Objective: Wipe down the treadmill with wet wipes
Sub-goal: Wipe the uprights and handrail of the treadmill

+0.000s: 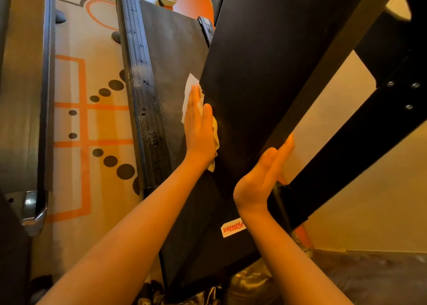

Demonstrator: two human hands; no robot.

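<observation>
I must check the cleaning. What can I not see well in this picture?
Head view only.
1. Wipe: mostly under the left hand.
2. Red label: one end covered by the right arm.
3. Belt: right side behind the black panel.
4. Panel top: cut off by the upper edge.

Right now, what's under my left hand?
A white wet wipe, pressed against the black treadmill panel by the left hand. Its edges show; its middle is covered.

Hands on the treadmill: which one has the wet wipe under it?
The left hand, pressed flat on the white wipe against the black panel. The right hand rests bare on the panel's other edge, no wipe.
</observation>
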